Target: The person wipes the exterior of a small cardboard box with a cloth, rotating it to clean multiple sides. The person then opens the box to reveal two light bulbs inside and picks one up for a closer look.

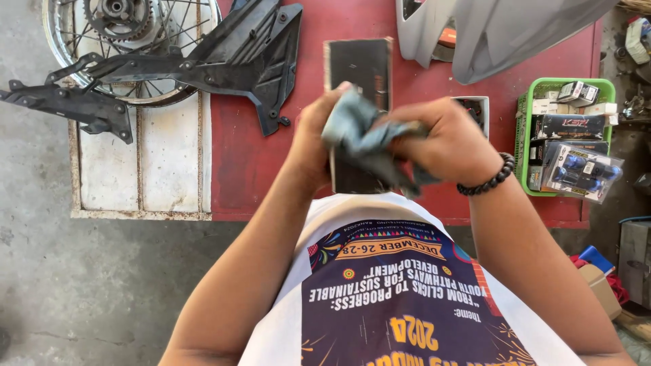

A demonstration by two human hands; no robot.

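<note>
My left hand (313, 139) grips the left edge of a flat black rectangular panel (359, 68), holding it upright over a red table (244, 163). My right hand (451, 142), with a dark bead bracelet on the wrist, is closed on a crumpled grey-blue cloth (359, 139) pressed against the panel's lower face. The cloth covers the panel's middle; the panel's bottom edge shows below it.
A black plastic motorcycle fairing (224, 57) lies across a spoked wheel (129, 47) at upper left. A grey body panel (502, 34) lies at the table's far right. A green basket (522, 135) holds several boxed parts. A small black box (472, 108) sits behind my right hand.
</note>
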